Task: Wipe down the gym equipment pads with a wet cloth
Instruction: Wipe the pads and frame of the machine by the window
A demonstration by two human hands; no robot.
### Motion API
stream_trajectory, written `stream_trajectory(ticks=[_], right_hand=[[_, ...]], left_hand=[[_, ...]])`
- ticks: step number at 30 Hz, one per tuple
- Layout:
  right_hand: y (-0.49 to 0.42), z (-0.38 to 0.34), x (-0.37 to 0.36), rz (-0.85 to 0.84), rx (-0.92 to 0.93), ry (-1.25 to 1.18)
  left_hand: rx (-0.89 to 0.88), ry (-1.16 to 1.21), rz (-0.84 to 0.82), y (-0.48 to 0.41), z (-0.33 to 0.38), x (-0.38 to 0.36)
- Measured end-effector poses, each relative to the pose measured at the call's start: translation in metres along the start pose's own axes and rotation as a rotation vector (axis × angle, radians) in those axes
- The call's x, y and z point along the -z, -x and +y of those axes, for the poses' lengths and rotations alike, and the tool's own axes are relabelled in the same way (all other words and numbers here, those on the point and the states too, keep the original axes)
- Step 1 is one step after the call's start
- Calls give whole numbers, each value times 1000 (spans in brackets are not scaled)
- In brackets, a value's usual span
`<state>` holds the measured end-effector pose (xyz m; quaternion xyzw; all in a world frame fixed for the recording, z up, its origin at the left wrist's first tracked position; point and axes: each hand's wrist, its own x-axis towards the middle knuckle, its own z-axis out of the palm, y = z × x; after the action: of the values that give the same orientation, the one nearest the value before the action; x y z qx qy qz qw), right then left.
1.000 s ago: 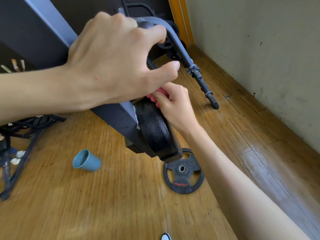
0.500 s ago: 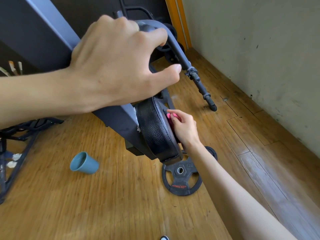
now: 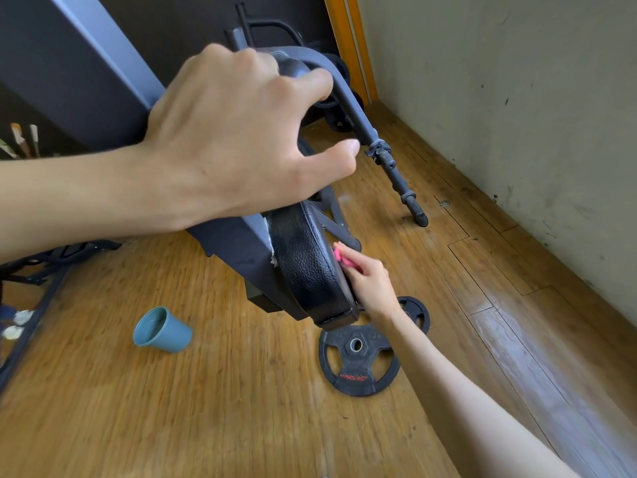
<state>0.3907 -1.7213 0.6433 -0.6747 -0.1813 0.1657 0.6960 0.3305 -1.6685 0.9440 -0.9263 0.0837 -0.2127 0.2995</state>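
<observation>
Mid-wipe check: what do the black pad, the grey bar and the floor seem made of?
Pad: black leather or vinyl, likely synthetic; pebbled grain, soft sheen. Grey bar: painted metal tube, probably steel; smooth, matte, curved. Floor: wood or wood-look laminate; grain and plank seams, light gloss.

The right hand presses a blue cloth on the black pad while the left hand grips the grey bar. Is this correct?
Only the colour is wrong: the head view shows a pink cloth in the right hand.
</observation>
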Motion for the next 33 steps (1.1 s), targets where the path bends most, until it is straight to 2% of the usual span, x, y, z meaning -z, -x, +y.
stream_trajectory(ticks=[1, 3, 7, 10, 13, 15, 19, 21, 24, 26, 28, 31, 33], right_hand=[[0, 3, -1, 15, -57, -45], [-2, -11, -4, 77, -34, -126], [-7, -81, -2, 81, 253, -265], [-6, -103, 0, 45, 484, -184], [-6, -83, -1, 97, 566, -85], [-7, -53, -1, 102, 499, -35], [1, 6, 3, -16, 37, 42], [4, 8, 1, 6, -68, -32], [0, -34, 3, 102, 71, -110], [3, -71, 7, 76, 224, -195], [8, -95, 9, 45, 411, -179], [13, -89, 9, 66, 581, -69], [19, -59, 10, 96, 579, 6]], left_hand=[[-2, 0, 5, 0, 1, 0], [-3, -2, 5, -1, 2, 0], [10, -10, 1, -2, -1, -1], [16, -9, 12, -1, -1, -3], [13, -14, 9, -1, 0, -3], [17, -12, 8, -1, 0, -3], [10, -2, -1, 0, 1, -2], [10, 1, 5, 1, 2, -1], [16, -3, 0, -1, 3, 0], [21, -8, 1, -2, 1, -1], [25, -11, 7, -1, 1, -1], [24, 0, 16, -1, 2, -1], [21, 4, 16, 0, 4, 0]])
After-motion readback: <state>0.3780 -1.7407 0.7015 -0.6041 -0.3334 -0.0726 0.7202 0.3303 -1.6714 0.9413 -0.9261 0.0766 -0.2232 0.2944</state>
